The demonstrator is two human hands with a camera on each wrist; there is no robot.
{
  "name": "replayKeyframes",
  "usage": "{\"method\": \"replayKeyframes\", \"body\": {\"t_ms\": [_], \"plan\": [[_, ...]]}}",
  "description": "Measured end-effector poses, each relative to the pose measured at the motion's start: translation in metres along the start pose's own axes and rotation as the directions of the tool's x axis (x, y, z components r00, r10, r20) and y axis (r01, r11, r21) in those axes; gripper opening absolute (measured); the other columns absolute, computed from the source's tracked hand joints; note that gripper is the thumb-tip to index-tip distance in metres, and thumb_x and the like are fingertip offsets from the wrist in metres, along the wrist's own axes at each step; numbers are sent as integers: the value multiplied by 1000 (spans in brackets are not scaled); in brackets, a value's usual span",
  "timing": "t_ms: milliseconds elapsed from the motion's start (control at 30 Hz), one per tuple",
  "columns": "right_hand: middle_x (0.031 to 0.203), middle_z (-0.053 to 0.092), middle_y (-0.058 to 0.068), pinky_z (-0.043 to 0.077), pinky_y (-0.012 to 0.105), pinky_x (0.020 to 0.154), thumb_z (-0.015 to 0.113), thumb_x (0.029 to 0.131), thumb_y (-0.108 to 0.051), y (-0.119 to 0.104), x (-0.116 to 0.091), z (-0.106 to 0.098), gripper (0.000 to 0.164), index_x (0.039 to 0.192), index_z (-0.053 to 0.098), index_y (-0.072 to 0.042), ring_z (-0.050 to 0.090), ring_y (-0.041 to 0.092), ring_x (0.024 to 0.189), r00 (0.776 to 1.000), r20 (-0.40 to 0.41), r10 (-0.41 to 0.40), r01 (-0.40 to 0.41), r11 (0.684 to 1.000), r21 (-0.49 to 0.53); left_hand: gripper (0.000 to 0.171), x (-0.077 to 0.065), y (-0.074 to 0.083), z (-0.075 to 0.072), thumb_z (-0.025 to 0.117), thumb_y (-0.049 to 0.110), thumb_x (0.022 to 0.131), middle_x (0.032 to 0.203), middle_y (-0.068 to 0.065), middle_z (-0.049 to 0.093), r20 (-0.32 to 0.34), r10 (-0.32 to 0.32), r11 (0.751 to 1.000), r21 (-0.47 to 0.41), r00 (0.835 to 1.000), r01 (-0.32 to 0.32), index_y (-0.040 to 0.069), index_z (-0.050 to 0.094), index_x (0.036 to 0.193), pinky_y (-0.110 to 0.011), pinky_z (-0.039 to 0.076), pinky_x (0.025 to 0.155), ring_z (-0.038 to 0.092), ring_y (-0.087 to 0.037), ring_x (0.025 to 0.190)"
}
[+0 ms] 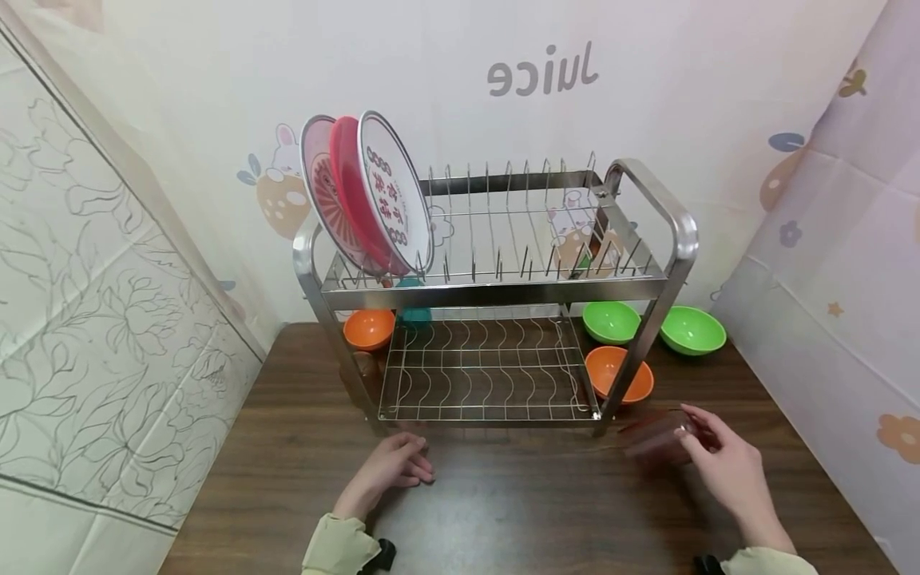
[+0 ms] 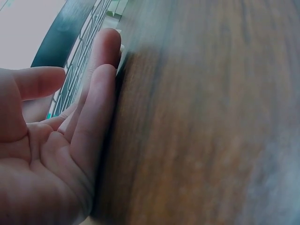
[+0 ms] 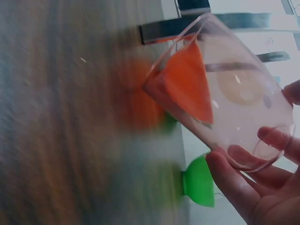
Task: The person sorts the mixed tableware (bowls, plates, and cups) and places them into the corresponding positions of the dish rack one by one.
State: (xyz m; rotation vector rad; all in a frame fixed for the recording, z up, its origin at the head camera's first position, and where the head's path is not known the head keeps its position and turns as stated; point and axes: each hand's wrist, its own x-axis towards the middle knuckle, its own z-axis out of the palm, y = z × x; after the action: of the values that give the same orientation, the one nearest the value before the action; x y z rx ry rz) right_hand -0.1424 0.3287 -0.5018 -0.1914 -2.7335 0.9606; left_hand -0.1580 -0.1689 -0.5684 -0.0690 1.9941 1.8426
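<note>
Tilted on its side, a clear pinkish cup [image 3: 234, 93] is gripped near its base by my right hand [image 1: 729, 463], thumb on one side and fingers on the other. In the head view the cup [image 1: 657, 438] is blurred, in front of the right foot of the metal dish rack [image 1: 496, 295]. My left hand [image 1: 394, 467] rests on the table before the rack's left front, fingers loosely bent and holding nothing. The left wrist view shows its palm [image 2: 51, 173] with the fingers along the tabletop. An orange bowl [image 1: 618, 374] sits just behind the cup.
Three plates [image 1: 395, 192] lean in the rack's upper left. Green bowls [image 1: 693, 331] stand at the back right. Another orange bowl [image 1: 370, 329] and a teal item [image 1: 413, 302] are at the left rear. The wooden table [image 1: 517, 503] meets curtained walls behind and right.
</note>
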Motion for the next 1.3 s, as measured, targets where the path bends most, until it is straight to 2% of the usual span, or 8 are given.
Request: {"method": "replayKeyframes", "body": {"t_ms": [133,333,467,533,700,800,1000,1300], "plan": [[117,67,21,44,14,64,63,99,-30,-3,-6,9,40,133,61,-9,50,-13,87,998,61,-25,24,999,26,39,-1,2,0,51,29,104,84,-10,70,4,0,1000,1,1000,0,-7,53,119,-28,56,64,72,-21,76],[119,66,19,49,24,65,61,100,-30,-19,-17,23,38,133,61,-12,58,4,90,987,156,-26,13,996,85,42,-4,3,1,52,31,103,87,-10,70,16,-7,1000,-1,1000,7,-7,54,119,-28,55,65,72,-21,78],[122,63,18,52,25,66,59,102,-26,-31,-24,30,37,135,59,-10,58,4,88,980,199,-29,-15,976,217,44,-6,6,1,52,34,103,89,-9,70,27,-1,1000,-11,1000,2,-7,54,119,-27,55,66,71,-21,80],[124,60,19,55,27,69,55,104,-26,-37,-26,34,39,137,56,-7,60,5,89,970,243,-17,-67,941,333,45,-7,7,1,52,34,103,90,-10,70,32,4,1000,-12,999,-4,-8,55,119,-28,55,67,71,-22,82],[111,62,10,58,34,69,48,107,-18,-52,-33,45,39,139,49,3,66,16,84,951,308,-9,-180,795,580,48,-9,10,2,51,36,103,96,-12,70,46,13,1000,-15,999,-12,-8,54,121,-32,56,70,71,-24,86],[101,64,0,58,35,66,47,106,-16,-61,-37,51,37,137,50,4,67,18,80,951,308,-13,-191,760,622,49,-10,12,3,52,37,103,100,-13,70,53,8,1000,-21,999,-7,-8,54,121,-34,56,72,71,-25,88],[104,63,9,59,37,67,50,105,-13,-78,-43,62,36,135,50,6,67,18,83,941,335,-59,-185,737,650,48,-12,15,7,53,38,103,105,-13,70,55,-1,1000,-29,999,2,-7,55,121,-36,56,73,70,-25,91],[118,60,23,57,32,72,57,101,-12,-100,-46,79,36,134,54,1,64,19,90,914,394,-102,-178,771,612,44,-14,27,23,53,34,103,107,-15,69,101,27,999,-45,995,-22,-7,54,119,-37,55,76,70,-29,95]]}}
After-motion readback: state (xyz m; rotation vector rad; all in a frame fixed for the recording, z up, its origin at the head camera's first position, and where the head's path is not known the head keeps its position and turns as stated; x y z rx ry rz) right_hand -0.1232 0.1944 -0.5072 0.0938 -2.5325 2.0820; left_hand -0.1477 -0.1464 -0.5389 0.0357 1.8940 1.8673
